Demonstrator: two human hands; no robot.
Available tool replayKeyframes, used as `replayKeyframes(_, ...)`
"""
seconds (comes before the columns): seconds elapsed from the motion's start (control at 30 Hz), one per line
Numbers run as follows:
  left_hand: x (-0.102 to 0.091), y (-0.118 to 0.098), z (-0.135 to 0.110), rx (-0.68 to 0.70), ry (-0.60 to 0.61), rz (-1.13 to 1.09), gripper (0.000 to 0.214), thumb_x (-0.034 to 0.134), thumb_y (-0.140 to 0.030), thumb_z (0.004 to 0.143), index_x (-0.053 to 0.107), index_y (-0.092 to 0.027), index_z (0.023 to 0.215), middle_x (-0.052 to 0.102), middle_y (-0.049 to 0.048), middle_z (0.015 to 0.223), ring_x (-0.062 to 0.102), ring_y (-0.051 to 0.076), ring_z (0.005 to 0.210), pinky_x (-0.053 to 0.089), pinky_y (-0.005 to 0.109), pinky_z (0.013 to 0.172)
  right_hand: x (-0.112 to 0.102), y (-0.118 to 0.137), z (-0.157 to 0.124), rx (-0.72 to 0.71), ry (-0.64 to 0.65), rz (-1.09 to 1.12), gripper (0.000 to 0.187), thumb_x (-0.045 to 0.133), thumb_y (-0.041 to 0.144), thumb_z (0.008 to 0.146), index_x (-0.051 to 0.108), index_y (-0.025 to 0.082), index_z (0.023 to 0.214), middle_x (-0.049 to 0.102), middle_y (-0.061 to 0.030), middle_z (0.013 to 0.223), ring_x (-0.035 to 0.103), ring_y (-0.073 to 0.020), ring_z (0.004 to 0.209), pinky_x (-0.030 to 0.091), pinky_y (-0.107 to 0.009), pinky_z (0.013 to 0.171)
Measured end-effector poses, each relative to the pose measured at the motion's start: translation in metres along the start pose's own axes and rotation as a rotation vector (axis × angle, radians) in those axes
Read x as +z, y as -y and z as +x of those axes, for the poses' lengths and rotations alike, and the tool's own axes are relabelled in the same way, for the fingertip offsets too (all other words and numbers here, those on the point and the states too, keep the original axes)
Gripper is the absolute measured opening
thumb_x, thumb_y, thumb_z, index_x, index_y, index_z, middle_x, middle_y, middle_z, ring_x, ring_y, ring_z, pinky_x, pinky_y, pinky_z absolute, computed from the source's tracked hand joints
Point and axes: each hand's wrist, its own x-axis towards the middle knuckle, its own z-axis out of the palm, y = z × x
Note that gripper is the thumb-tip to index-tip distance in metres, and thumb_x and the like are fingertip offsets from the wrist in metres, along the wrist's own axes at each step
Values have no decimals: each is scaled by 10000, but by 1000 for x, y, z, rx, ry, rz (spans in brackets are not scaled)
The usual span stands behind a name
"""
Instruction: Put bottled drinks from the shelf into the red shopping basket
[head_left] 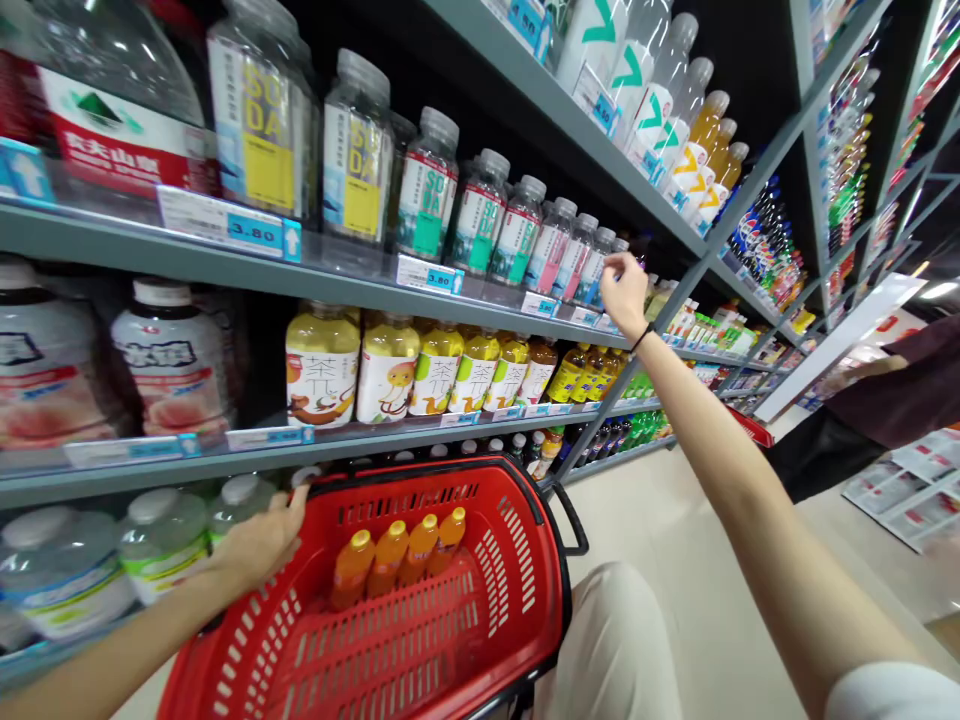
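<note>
We are holding our hands well apart: our left hand (pixel 266 535) is meeting the far left corner of the red basket (pixel 390 640), but its grip is partly hiding from view, so we cannot tell whether it is clasping. The basket is sitting beside the shelves (pixel 345 278), its long axis running roughly along them; we are judging its plastic stiff and sturdy. Inside, four orange bottles (pixel 391 555) are standing in a row, caps pointing up, probably adding modest weight. At the right end, a black handle (pixel 579 533) is jutting outward, offering a likely hold. Farther right, a blue-labelled bottle (pixel 593 268) is standing shelved, long axis upright, cap upward; we are expecting it to be fairly heavy, smooth and slightly squeezable, best taken around its middle. Just beside it, our right hand (pixel 625 292) is hanging with curled fingers; we cannot tell whether it is touching anything.
</note>
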Motion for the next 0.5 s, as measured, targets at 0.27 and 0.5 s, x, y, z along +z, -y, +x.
replayKeyframes(0.27, 1, -2, 1, -23, -46, -31, 789, 442, -124, 828, 348, -59, 1608, 597, 298, 1361, 750, 331, 1105, 535, 376, 902, 9, -36, 85, -58, 95, -238, 630, 292, 102, 906, 399, -8, 1517, 565, -288, 1432, 529, -360, 1341, 432, -477, 1106)
replayKeyframes(0.5, -1, 0, -2, -14, -47, -49, 653, 368, -159, 920, 363, -73, 1568, 583, 276, 1373, 734, 325, 1146, 537, 367, 923, 17, -58, 89, -146, 101, -309, 597, 307, 130, 917, 426, -5, 1486, 517, -289, 1441, 471, -357, 1374, 383, -491, 1155)
